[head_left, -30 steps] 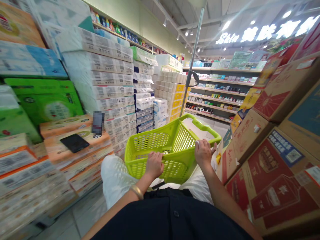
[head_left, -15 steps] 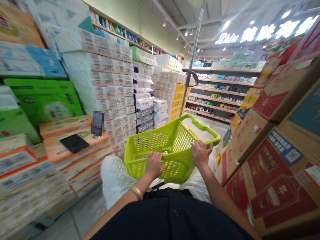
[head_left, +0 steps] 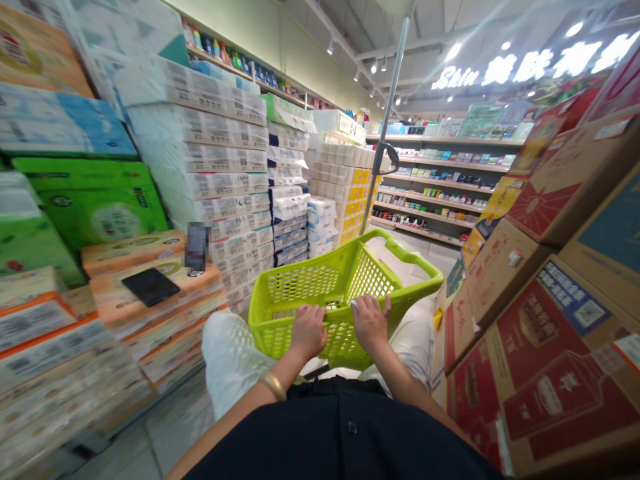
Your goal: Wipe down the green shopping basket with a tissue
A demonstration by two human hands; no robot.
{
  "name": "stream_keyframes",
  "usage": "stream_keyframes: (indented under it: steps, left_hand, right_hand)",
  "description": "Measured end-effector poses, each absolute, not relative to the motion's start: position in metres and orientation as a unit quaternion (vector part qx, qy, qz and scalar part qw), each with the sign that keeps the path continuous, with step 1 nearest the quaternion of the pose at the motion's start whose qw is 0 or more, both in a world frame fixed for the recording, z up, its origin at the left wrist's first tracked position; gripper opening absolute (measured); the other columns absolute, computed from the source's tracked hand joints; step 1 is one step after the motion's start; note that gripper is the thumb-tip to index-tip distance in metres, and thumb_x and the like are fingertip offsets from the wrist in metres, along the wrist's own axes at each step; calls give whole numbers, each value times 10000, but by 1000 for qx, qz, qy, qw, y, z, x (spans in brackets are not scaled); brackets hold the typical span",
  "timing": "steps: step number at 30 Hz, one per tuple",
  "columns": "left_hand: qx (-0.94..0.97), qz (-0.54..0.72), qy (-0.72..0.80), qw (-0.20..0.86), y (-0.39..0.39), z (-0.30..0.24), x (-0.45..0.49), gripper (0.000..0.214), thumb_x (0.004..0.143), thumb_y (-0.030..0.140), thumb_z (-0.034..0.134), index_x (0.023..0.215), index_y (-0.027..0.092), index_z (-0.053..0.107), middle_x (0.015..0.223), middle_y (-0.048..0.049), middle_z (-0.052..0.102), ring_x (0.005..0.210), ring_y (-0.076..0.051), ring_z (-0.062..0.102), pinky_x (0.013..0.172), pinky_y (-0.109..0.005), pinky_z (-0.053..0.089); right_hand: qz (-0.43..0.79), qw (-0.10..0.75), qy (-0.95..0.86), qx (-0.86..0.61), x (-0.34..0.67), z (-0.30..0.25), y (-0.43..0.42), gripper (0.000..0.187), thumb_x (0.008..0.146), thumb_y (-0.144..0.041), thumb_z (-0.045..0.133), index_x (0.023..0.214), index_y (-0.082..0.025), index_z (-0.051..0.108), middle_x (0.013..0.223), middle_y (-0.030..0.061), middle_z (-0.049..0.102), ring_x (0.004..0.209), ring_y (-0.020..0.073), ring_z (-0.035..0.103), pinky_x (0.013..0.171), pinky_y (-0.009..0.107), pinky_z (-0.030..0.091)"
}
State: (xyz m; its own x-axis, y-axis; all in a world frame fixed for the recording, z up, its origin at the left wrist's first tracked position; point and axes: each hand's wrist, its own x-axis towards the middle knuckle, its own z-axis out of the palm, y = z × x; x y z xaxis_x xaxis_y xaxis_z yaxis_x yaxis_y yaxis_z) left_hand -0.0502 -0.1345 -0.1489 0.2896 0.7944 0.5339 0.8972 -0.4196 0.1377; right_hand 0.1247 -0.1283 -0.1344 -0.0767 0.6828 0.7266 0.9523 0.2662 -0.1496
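A lime-green plastic shopping basket (head_left: 300, 287) with perforated walls stands between my knees, its handle end pointing away to the right. My left hand (head_left: 309, 329) is closed over the near rim, fingers curled to the inside. To its right my right hand (head_left: 371, 323) also grips that rim, with something small and white at its fingers, perhaps a ring. Inside, the part of the basket that shows holds nothing I can make out. The basket's underside is hidden by my legs and clothes.
Tissue packs (head_left: 220, 160) are stacked high on the left. A black tablet-like slab (head_left: 151, 287) and a blurred-out phone-like object (head_left: 197, 247) rest on orange packs (head_left: 205, 283). Cardboard cartons (head_left: 545, 327) wall the right side. A metal pole (head_left: 393, 87) rises beyond the basket, before stocked shelves (head_left: 440, 173).
My right hand has slid left along the near rim, closer to my left hand. My left hand and the basket have stayed almost in place.
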Motion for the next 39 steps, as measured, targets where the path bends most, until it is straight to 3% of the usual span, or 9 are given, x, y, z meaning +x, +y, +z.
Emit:
stream_keyframes:
  steps: [6, 12, 20, 31, 39]
  left_hand:
    - [-798, -275, -528, 93, -133, -149, -49, 360, 700, 140, 502, 1053, 189, 549, 931, -73, 606, 922, -249, 543, 973, -422, 330]
    - [-796, -278, -529, 93, -134, -149, -50, 359, 696, 136, 501, 1047, 197, 547, 931, -71, 609, 924, -250, 544, 977, -421, 329]
    - [-796, -279, -530, 89, -134, -149, -50, 357, 695, 140, 500, 1042, 207, 548, 929, -71, 607, 926, -254, 542, 972, -426, 329]
    - [-812, -241, -528, 72, -122, -146, -49, 411, 675, 152, 515, 1082, 208, 523, 967, -75, 604, 954, -260, 545, 984, -439, 314]
    - [-836, -167, -518, 65, -87, -137, -61, 443, 684, 194, 550, 1126, 210, 520, 1045, -97, 612, 1014, -273, 542, 996, -444, 323]
  right_hand:
    - [-215, 404, -625, -632, 187, -112, -107, 300, 974, -306, 368, 936, -202, 647, 1033, 85, 659, 1138, 238, 500, 1060, 453, 188]
    - [-231, 423, -574, -662, 202, -105, -99, 340, 973, -315, 335, 923, -180, 643, 1041, 102, 659, 1147, 258, 502, 1064, 521, 132]
    - [-189, 355, -715, -572, 124, -130, -126, 246, 960, -269, 425, 848, -236, 642, 924, 37, 676, 1013, 196, 561, 1111, 442, 119]
    - [-239, 398, -573, -676, 250, -87, -80, 360, 950, -340, 320, 907, -189, 644, 1079, 102, 664, 1089, 235, 520, 1041, 494, 160]
    - [-245, 372, -580, -682, 254, -83, -68, 365, 933, -321, 329, 894, -174, 661, 990, 105, 683, 1029, 235, 532, 1081, 475, 126]
